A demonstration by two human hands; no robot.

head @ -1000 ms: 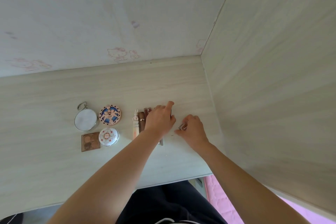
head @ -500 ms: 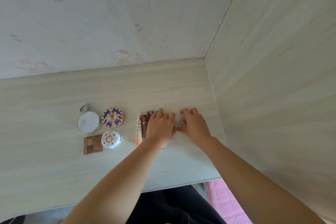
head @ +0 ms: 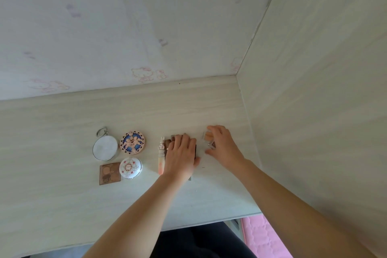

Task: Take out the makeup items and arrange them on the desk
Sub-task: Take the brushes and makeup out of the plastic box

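Note:
My left hand (head: 181, 157) lies flat, fingers straight, on a row of brown lipstick tubes (head: 167, 143) on the pale wooden desk (head: 62, 121). It hides most of them. A peach tube with a bunny cap (head: 161, 156) lies just left of that hand. To the right, my right hand (head: 223, 146) curls over a small clear case (head: 208, 137) with orange inside and pinches it against the desk. Further left sit a round mirror with a key ring (head: 105, 148), a patterned round compact (head: 132, 142), a white round compact (head: 130, 167) and a brown square palette (head: 110, 173).
A wooden side panel (head: 314, 111) rises close on the right of my right hand. The back wall (head: 125, 27) carries faint cartoon stickers. The desk's front edge runs near my lap, with a pink mat (head: 263, 239) below at the right.
My right hand has moved the small clear case a little right and further back, away from my left hand. My left hand has settled flat over the tubes.

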